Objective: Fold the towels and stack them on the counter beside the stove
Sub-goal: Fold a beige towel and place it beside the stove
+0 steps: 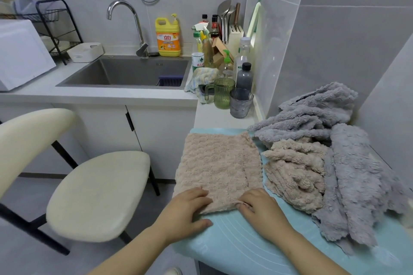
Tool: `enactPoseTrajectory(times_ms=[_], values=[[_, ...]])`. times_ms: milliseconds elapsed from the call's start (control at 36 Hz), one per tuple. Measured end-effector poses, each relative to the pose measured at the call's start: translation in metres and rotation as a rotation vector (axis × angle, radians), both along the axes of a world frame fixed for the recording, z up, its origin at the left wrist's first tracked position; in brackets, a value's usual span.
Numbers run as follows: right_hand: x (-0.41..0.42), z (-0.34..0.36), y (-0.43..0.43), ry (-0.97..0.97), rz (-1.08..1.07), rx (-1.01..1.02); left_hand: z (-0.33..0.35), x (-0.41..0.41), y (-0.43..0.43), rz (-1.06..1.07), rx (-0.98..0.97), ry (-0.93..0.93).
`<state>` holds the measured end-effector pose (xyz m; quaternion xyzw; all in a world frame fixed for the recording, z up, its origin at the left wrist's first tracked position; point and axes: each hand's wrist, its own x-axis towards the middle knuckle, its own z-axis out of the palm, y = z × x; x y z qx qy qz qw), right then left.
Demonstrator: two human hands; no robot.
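Observation:
A beige towel (218, 166) lies spread flat on the light blue mat (252, 243) that covers the counter. My left hand (186, 210) pinches its near left edge, thumb on the mat. My right hand (259, 206) pinches the near right corner, which is slightly lifted. To the right a second beige towel (295, 176) lies crumpled. Grey towels (355, 176) are heaped over and behind it against the wall.
A green ribbed cup (223, 96) and a grey cup (241, 104) stand just beyond the mat, with bottles (244, 73) behind. The sink (127, 72) is at the back left. A cream stool (98, 194) stands left of the counter.

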<state>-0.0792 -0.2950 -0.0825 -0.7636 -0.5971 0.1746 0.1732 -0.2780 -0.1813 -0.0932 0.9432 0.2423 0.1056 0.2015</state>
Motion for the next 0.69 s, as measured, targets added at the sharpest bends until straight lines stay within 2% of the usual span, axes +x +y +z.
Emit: enactPoseTrajectory(times_ms=[83, 167, 333, 500, 583, 694], values=[[0.003, 0.003, 0.001, 0.052, -0.020, -0.006, 0.004, 0.004, -0.002, 0.024, -0.059, -0.058], [0.004, 0.007, 0.001, 0.103, -0.045, -0.006, 0.006, 0.007, -0.002, 0.092, -0.156, -0.011], [0.004, 0.007, 0.001, 0.158, -0.063, -0.002, 0.006, 0.003, 0.006, 0.177, -0.209, 0.033], [0.005, 0.005, -0.002, 0.098, 0.028, 0.013, 0.008, -0.004, -0.002, 0.244, -0.272, -0.026], [0.006, 0.000, -0.004, 0.056, 0.062, 0.024, 0.009, -0.009, 0.002, 0.248, -0.259, -0.009], [0.007, 0.002, -0.003, 0.091, 0.054, 0.009, 0.015, -0.013, 0.010, 0.295, -0.204, -0.025]])
